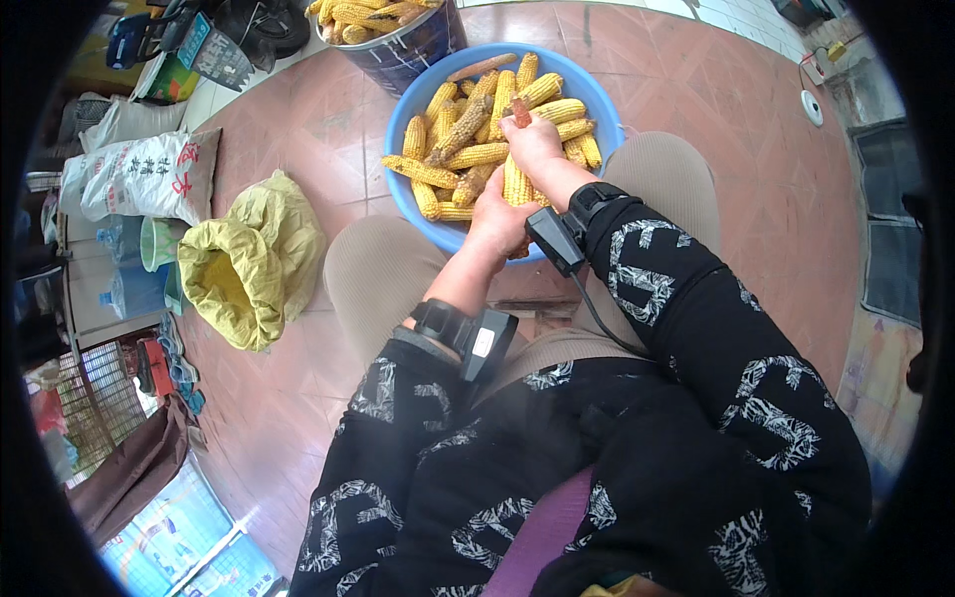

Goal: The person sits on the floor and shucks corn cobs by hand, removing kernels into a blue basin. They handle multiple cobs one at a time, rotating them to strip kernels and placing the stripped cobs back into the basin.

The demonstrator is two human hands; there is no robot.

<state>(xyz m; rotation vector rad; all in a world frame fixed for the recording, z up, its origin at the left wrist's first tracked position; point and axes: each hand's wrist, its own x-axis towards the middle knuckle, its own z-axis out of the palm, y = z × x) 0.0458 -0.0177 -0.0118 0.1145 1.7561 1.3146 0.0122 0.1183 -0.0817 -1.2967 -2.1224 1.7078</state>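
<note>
A blue plastic basin (409, 93) heaped with yellow corn cobs (462, 134) stands on the floor before my knees. Over its near side, my left hand (498, 216) is closed around an ear of corn (517, 183) from below. My right hand (531, 142) is just above it, its fingers around a reddish bare cob (521, 112) whose tip sticks out past the thumb. Whether this cob and the ear are one piece is hidden by my fingers. A longer stripped cob (483, 67) lies at the basin's far edge.
Behind the basin stands a dark bucket (410, 48) full of corn ears. To the left are an open yellow woven sack (246, 276) and a white printed sack (149, 175). A blue-wrapped package (190, 537) lies at the lower left, with shoes (179, 358) above it.
</note>
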